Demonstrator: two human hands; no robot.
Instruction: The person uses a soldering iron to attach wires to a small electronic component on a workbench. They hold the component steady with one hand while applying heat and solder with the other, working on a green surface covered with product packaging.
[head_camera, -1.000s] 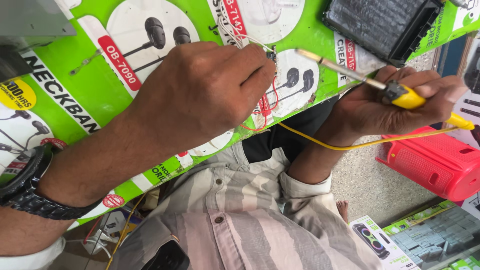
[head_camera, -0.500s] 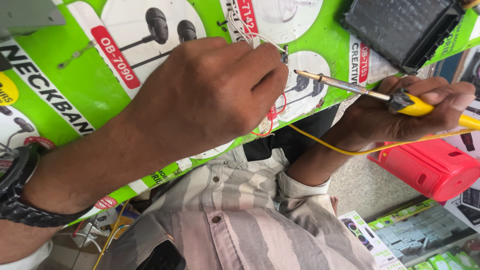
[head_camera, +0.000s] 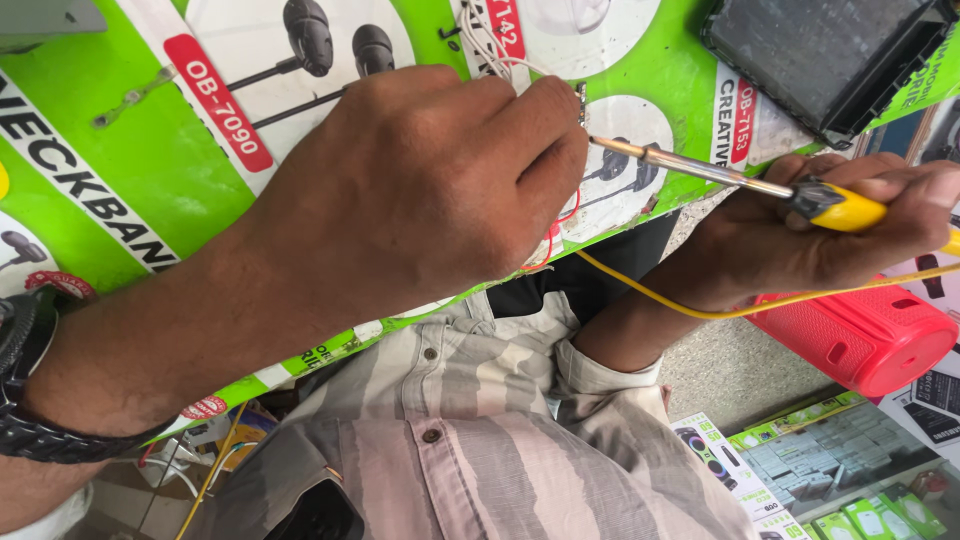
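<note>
My left hand (head_camera: 420, 190) is closed over a small metal part (head_camera: 582, 101) with thin white wires (head_camera: 480, 45) and red wires (head_camera: 558, 228) running from it, held over a green printed sheet (head_camera: 150, 190). My right hand (head_camera: 790, 250) grips the yellow handle of a soldering iron (head_camera: 700, 168). The iron's metal shaft points left, and its tip meets the part at my left fingertips. A yellow cord (head_camera: 650, 297) trails from the iron under my right wrist.
A black ribbed box (head_camera: 820, 60) lies at the top right on the green sheet. A red cylindrical speaker (head_camera: 860, 335) sits below my right hand, with printed cartons (head_camera: 830, 460) beside it. A dark watch (head_camera: 20, 400) is on my left wrist.
The soldering iron's tip has moved left, from beside my left hand to the part at its fingertips. Both hands kept their grip.
</note>
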